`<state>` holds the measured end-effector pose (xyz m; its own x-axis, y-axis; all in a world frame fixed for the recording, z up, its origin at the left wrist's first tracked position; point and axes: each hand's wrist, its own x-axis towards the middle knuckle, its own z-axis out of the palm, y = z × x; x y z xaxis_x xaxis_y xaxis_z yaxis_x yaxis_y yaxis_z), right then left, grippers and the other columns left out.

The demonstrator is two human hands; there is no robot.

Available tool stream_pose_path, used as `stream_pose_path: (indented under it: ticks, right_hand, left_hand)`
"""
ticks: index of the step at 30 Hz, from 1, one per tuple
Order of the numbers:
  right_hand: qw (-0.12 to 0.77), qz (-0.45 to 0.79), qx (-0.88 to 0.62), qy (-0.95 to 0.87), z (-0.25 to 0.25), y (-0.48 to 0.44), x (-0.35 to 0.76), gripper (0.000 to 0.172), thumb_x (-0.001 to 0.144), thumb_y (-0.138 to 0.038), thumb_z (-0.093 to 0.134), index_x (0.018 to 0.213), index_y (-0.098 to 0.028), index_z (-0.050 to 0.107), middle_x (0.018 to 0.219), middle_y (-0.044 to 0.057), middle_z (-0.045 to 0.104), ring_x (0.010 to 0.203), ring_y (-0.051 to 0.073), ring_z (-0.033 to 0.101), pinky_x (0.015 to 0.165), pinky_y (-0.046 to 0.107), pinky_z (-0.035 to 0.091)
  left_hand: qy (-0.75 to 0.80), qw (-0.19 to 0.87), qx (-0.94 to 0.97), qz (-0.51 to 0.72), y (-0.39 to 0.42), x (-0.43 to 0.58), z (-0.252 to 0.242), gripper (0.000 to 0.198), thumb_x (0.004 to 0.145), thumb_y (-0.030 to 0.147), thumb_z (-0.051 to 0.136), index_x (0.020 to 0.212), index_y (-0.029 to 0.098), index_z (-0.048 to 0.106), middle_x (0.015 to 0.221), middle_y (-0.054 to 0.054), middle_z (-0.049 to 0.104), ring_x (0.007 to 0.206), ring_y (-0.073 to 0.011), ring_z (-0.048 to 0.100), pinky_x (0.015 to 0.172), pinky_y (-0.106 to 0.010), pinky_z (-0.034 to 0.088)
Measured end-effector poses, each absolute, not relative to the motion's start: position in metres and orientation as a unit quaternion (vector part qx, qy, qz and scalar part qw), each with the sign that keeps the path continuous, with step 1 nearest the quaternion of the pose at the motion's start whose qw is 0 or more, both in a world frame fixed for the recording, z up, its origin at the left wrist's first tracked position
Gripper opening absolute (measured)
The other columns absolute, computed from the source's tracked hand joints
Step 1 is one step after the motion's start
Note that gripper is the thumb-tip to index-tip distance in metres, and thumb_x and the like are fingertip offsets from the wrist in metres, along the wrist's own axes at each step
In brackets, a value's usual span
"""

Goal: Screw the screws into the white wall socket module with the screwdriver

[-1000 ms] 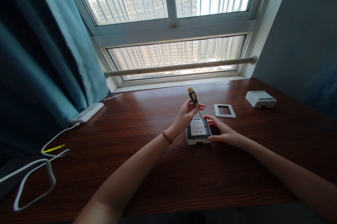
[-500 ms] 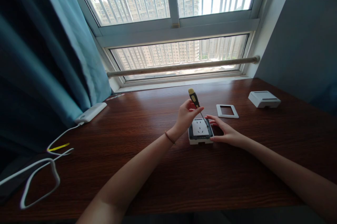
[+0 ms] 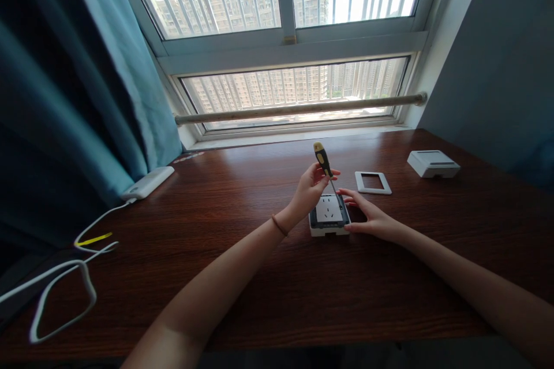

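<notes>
My left hand pinches a yellow-and-black screwdriver by the lower part of its handle. The screwdriver leans, its metal shaft pointing down at the right side of a wall socket. This socket has a white face with slots, a dark grey frame around it and a white box below. I cannot make out exactly where the tip rests. Against the socket's right side, my right hand grips the box between thumb and fingers, steadying it flat on the table.
A white cover frame lies behind my right hand. Farther right sits a white box-shaped socket unit. On the left, a white power strip with a looping white cable and yellow tie lies by the blue curtain.
My left fingers have shifted on the screwdriver, some now opened out beyond the handle, and its handle stands slightly farther right. My right hand and the socket stay in place.
</notes>
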<state>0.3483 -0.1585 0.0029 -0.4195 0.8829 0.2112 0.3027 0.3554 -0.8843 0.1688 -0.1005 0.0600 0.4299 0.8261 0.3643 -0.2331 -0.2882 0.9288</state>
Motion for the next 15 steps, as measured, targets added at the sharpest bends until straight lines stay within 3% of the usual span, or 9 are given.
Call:
stream_pose_path:
  ticks: [9,15]
  right_hand:
    - [0.356,0.402,-0.408,-0.739,0.0047,-0.1592,0.3486,0.079,0.067,-0.029,0.07,0.133,-0.025,0.026,0.132,0.009,0.038,0.119,0.025,0.041,0.103,0.044,0.031]
    - [0.36,0.406,-0.404,-0.737,0.0056,-0.1601,0.3476,0.078,0.067,-0.028,0.07,0.133,-0.024,0.027,0.135,0.009,0.035,0.119,0.024,0.04,0.103,0.043,0.031]
  left_hand:
    - [0.308,0.456,0.657,0.515,-0.0961,0.1691,0.0514,0.03,0.066,0.03,0.068,0.089,0.015,0.057,0.082,-0.004,0.06,0.077,-0.0143,0.057,0.069,-0.027,0.045]
    - [0.279,0.508,0.64,0.505,-0.096,0.1686,0.0531,0.033,0.063,0.026,0.07,0.09,0.013,0.056,0.084,-0.004,0.063,0.077,-0.0143,0.06,0.073,-0.029,0.047]
